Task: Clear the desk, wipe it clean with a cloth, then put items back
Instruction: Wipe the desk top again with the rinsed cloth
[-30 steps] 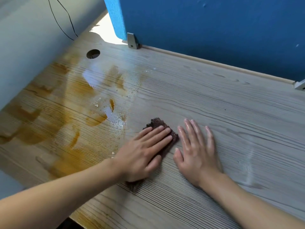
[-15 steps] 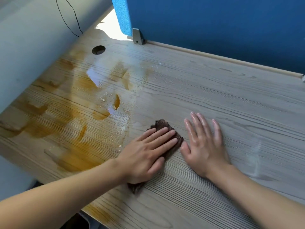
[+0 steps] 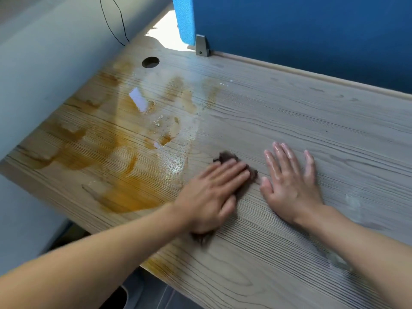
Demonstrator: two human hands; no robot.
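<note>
The orange-brown spill (image 3: pixel 124 175) spreads over the desk (image 3: pixel 312 121) left of the cloth (image 3: pixel 226 157), its wet edge just beside it. The left hand (image 3: pixel 214 192) presses the cloth flat with straight fingers and is nearer the spill, so the wipe probably goes leftward. Just right of the cloth, the right hand (image 3: pixel 289 181) lies flat, holding nothing.
</note>
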